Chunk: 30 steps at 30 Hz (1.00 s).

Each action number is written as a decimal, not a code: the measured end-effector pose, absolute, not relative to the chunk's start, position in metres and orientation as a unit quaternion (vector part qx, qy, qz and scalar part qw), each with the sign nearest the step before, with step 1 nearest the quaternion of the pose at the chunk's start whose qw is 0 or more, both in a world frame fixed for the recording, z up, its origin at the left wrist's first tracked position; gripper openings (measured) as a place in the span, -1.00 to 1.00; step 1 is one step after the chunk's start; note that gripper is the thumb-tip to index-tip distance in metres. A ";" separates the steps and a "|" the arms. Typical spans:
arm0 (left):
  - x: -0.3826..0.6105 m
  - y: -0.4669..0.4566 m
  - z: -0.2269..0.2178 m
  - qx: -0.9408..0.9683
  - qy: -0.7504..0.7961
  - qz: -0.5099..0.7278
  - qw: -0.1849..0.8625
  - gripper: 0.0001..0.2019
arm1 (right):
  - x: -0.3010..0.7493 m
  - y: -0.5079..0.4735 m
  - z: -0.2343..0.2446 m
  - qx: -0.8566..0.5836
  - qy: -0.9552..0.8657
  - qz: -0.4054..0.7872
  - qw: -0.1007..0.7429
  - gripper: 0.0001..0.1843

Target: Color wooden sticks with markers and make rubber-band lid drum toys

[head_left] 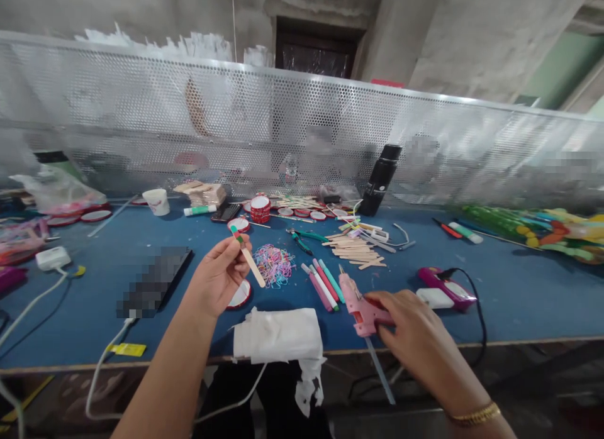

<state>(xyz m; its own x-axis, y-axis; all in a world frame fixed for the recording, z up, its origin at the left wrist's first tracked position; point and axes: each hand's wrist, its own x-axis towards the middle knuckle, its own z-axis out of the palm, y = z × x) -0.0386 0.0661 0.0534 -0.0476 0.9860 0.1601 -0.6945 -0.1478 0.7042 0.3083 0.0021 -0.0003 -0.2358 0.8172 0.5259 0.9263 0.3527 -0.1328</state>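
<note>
While R hand (409,319) holds glue gun (364,314), markers (325,280), tissue (278,335) at L.

The left hand (218,274) pinches a wooden stick (253,268), apparently green-tipped. The right hand (414,322) grips a pink glue gun (360,308).

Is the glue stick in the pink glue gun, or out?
Partly in: the glue stick juts from the end of the pink glue gun opposite its nozzle.

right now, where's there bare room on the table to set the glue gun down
The widest bare patch of blue table lies right of the purple block, nearer than the green-and-yellow bundle. A smaller one sits between the white adapter and dark phone. The middle is crowded with pens, wooden sticks and clips.
</note>
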 end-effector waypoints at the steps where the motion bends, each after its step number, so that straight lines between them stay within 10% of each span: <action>1: -0.039 0.065 0.054 0.320 0.229 0.686 0.612 -0.69 | 0.311 0.004 -0.007 -0.566 -0.777 -0.118 0.250 -0.56; 20: -0.051 0.047 0.068 0.353 0.241 0.661 0.617 -0.65 | 0.321 0.021 -0.022 -0.575 -0.751 -0.227 0.233 -0.65; 30: -0.068 0.040 0.071 0.365 0.247 0.687 0.578 -0.67 | 0.201 0.014 0.035 -0.413 -0.826 0.041 0.382 -0.79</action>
<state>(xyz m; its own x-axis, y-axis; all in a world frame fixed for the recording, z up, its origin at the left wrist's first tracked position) -0.0685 0.0396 0.0707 -0.0652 0.9743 0.2156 -0.6140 -0.2095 0.7610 0.2006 0.0135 0.0346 -0.3665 0.7140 0.5965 0.6511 0.6548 -0.3838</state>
